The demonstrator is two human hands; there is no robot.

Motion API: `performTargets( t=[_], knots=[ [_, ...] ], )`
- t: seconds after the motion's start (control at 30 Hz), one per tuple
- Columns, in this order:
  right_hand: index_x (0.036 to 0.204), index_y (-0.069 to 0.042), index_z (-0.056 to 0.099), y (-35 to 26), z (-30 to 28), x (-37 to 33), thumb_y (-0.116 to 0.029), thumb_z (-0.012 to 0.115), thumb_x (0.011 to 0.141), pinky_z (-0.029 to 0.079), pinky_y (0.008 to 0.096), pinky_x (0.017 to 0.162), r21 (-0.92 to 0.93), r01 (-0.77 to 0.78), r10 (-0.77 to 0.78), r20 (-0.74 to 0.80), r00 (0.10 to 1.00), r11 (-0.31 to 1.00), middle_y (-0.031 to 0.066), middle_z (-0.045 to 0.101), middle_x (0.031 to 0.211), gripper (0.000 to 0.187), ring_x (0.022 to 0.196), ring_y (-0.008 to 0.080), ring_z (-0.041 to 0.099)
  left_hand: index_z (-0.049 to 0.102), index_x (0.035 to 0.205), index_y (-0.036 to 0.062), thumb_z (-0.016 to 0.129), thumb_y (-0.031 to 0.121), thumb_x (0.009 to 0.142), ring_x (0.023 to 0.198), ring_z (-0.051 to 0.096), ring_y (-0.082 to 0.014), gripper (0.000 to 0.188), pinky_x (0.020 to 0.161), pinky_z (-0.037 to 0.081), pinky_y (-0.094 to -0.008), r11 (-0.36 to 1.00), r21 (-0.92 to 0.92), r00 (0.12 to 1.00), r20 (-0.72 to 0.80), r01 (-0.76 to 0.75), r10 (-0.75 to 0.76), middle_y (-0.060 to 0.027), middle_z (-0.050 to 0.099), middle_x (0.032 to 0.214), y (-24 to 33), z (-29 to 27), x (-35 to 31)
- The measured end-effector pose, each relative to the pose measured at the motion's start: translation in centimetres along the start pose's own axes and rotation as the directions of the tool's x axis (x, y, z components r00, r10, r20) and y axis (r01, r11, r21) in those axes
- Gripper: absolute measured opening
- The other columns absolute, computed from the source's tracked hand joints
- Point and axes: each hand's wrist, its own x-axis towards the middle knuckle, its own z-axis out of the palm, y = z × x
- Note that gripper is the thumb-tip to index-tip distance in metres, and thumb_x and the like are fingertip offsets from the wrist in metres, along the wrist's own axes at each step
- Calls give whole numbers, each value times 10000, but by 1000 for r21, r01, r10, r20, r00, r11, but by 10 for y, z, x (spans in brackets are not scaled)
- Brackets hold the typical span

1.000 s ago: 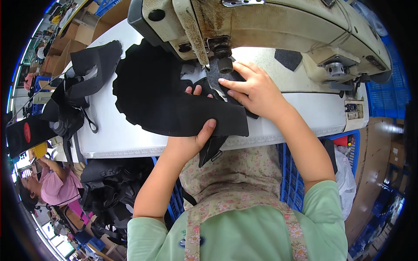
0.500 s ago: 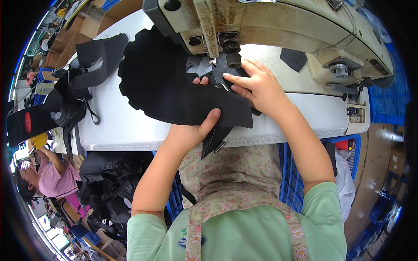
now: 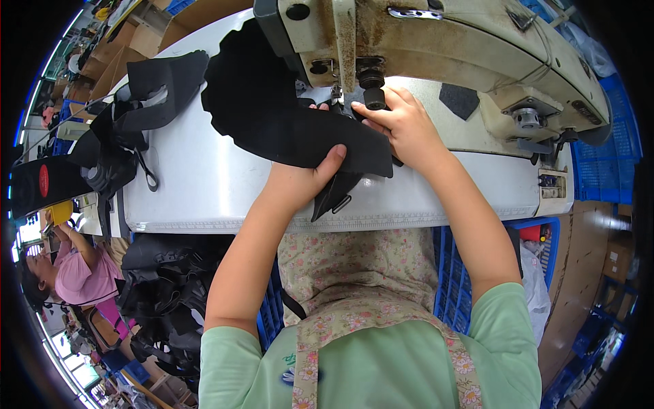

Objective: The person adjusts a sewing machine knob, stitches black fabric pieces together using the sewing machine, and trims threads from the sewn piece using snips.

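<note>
A large black fabric piece (image 3: pixel 272 109) with a notched, curved edge lies under the sewing machine head (image 3: pixel 422 41), close to its needle and presser foot (image 3: pixel 337 94). My left hand (image 3: pixel 298 183) grips its near part, thumb on top and the other fingers mostly hidden underneath; two fingertips show beyond the edge by the needle. Close to the right of the needle, my right hand (image 3: pixel 417 133) holds the work with fingers bent around it, some hidden behind the machine's dark knob (image 3: pixel 373 97). A black strap end with a metal buckle (image 3: pixel 342 204) hangs below the piece.
More black strapped pieces (image 3: pixel 112 150) lie at the table's left end. A small dark patch (image 3: pixel 458 101) rests on the machine bed. Black goods (image 3: pixel 170 286) are heaped below left, and a blue crate (image 3: pixel 453 279) stands under the table. Another person (image 3: pixel 82 273) works far left.
The black fabric piece has moved farther from me, toward the machine, and its buckled strap end has drawn up from the table edge. Both my hands moved along with it, keeping hold.
</note>
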Motion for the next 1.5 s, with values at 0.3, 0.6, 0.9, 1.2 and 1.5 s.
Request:
performTargets(
  t=[0.3,0.6,0.9,1.2,1.5],
  knots=[
    [1022,-164,674,5,-15,-13,-77,609,751,390,389,956,133,55,-70,110,991,990,134,533,1210,292,1147,316,470,431,1277,-13,557,306,854,1278,339,-344,544,1054,245,-404,986,166,999,-31,-7,13,-209,395,1350,7,12,-19],
    [1033,-170,671,0,-11,-12,-64,596,755,389,390,961,95,37,-43,59,997,995,144,532,1205,307,1144,317,475,442,1261,-16,598,272,829,1258,371,-338,542,1039,279,-388,997,76,999,-41,-27,31,-204,417,1333,-1,5,-10],
    [1036,-187,675,-3,-3,-6,-65,579,765,393,378,956,36,11,-12,23,1000,999,141,538,1200,312,1135,302,484,513,1179,-3,620,241,814,1154,467,-339,453,987,348,-387,995,27,994,-57,-92,93,-194,515,1207,-14,-3,6],
    [1040,-201,674,-7,3,-5,-91,593,760,395,378,952,4,-15,15,-5,1000,1000,134,538,1199,312,1136,293,483,461,1258,-4,617,242,830,1238,393,-284,518,1037,270,-359,984,-136,993,61,113,-105,-160,475,1290,-11,-16,8],
    [1060,-207,666,-5,-2,-11,-69,602,731,369,377,982,11,-35,35,7,999,999,119,512,1241,362,1167,281,457,530,1179,21,760,349,655,1085,525,-238,660,997,255,-414,790,611,736,-508,-59,447,-144,589,1100,37,-28,-8]
  ],
)
